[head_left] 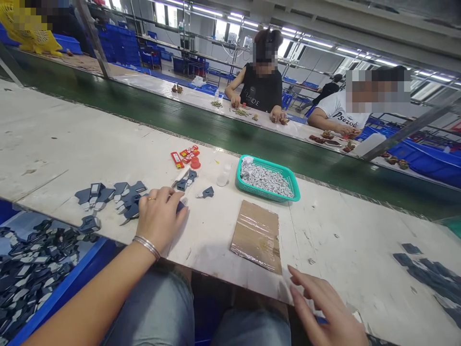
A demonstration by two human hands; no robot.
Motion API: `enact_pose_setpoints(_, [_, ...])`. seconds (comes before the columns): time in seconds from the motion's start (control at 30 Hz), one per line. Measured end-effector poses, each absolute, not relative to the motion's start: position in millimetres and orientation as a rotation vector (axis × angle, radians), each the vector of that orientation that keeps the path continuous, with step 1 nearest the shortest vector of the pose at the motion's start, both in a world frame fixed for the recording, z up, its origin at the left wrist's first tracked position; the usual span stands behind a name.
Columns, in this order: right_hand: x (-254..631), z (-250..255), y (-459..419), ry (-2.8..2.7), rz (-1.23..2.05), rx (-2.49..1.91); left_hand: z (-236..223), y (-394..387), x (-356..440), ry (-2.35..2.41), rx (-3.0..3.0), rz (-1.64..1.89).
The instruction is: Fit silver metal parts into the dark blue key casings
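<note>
At the white workbench [72, 144], I record 2 hands. My left hand [160, 221], with a ring [151, 198] and a bangle [147, 247], is curled low, its fingertips over a dark plastic piece [180, 207]; I cannot tell whether that piece is gripped. More dark plastic pieces [122, 199] lie in a loose scatter just left of that hand, and a blue crate [61, 283] below the bench edge holds a heap of the same kind. My right hand [324, 307] is wide open and empty, fingers spread, at the bench's front edge, right of a taped cardboard sheet [256, 236]. Ahead lie a teal plastic basket [252, 166] of small grey-white pieces, a clear cup [223, 175] and red packets [187, 156]. Beyond a green belt [252, 144], 2 co-workers [261, 91] sit at a second bench
</note>
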State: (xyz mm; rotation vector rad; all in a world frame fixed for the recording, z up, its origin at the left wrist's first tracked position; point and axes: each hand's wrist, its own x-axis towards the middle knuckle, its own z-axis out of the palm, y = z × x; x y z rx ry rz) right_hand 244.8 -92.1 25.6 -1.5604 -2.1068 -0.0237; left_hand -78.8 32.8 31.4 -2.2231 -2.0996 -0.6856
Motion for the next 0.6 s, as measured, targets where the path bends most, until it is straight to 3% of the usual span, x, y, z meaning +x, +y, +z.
enact_pose_setpoints(0.3, [305, 22, -82, -1.904, -0.329, -1.939, 22, 90, -27, -1.946, -2.632, -0.735])
enact_pose_setpoints(0.6, [317, -1, -60, -2.04, -0.355, -1.816, 43, 12, -35, -2.217, -2.845, -1.341])
